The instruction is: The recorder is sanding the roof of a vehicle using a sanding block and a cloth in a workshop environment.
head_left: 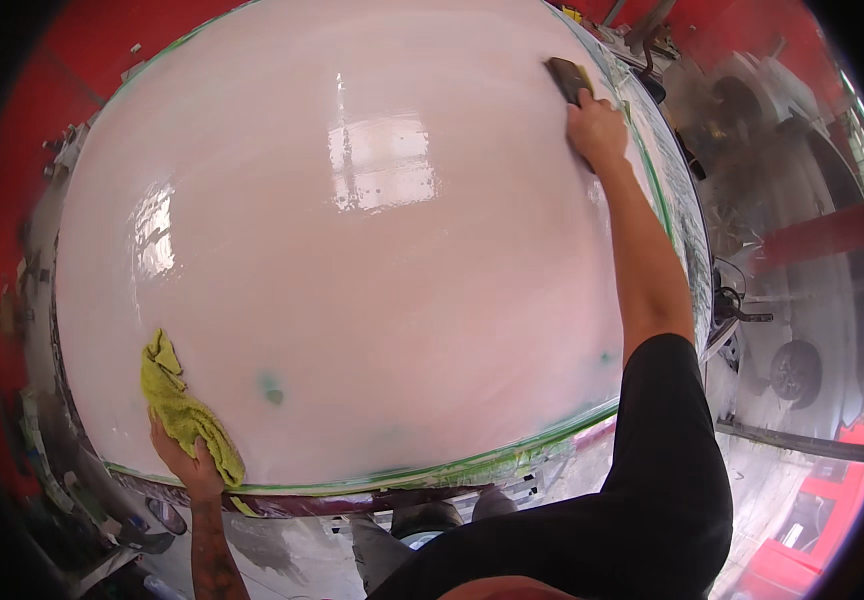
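A wide, glossy, pinkish-white panel (452, 300), apparently part of a vehicle's body, fills the middle of the view. Its surface looks wet and reflects bright windows. At the far right edge of the panel, my right hand (599, 131), with the arm stretched out, grips a dark sanding block (566, 78) laid against the surface. Near the front left corner my left hand (188, 460) holds a crumpled yellow-green cloth (192, 415) on the panel, its fingers partly hidden by the folds.
Green masking tape (512, 445) and plastic sheeting border the panel. Small green patches (271, 388) show through near its front. A car (802, 330) under clear film stands at the right. Red walls (17, 170) and cluttered parts lie to the left. My legs are close to the front edge.
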The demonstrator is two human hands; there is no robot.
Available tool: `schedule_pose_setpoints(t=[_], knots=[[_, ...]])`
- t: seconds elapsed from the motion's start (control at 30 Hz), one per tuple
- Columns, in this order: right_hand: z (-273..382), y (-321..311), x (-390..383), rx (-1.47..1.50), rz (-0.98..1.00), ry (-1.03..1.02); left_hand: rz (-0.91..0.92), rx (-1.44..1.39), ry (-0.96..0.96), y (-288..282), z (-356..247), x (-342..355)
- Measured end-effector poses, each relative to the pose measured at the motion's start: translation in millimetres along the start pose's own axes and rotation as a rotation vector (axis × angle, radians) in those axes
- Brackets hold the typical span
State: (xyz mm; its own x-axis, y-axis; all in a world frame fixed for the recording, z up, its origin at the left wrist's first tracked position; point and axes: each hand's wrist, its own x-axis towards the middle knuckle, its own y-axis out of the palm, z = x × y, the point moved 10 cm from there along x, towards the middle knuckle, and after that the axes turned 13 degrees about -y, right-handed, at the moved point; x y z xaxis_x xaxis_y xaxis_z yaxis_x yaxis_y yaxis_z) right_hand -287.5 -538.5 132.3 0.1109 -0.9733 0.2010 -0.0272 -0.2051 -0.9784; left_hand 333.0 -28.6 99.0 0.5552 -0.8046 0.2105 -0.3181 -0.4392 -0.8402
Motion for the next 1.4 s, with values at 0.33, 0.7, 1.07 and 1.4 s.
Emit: schedule_pose_setpoints(t=[0.33,0.7,1.07,1.4], knots=[[91.4,-21.7,-1.8,0.055,-0.174,-0.316,0.025,-0.065,-0.097,-12.4,34.5,-1.8],[263.5,-34.7,39.6,0.162,-0.127,-0.252,0.038,0.154,-0.047,-3.9,-24.6,3.1],[377.0,-51.4,-7.9,0.269,-0.144,-0.574,-0.015,0.126,0.025,-6.6,-10.2,4.6],[-37.2,4.3,-1.3,-0.036,0.110,0.269,0.008,0.096,-0.028,-1.4,-16.3,2.9]])
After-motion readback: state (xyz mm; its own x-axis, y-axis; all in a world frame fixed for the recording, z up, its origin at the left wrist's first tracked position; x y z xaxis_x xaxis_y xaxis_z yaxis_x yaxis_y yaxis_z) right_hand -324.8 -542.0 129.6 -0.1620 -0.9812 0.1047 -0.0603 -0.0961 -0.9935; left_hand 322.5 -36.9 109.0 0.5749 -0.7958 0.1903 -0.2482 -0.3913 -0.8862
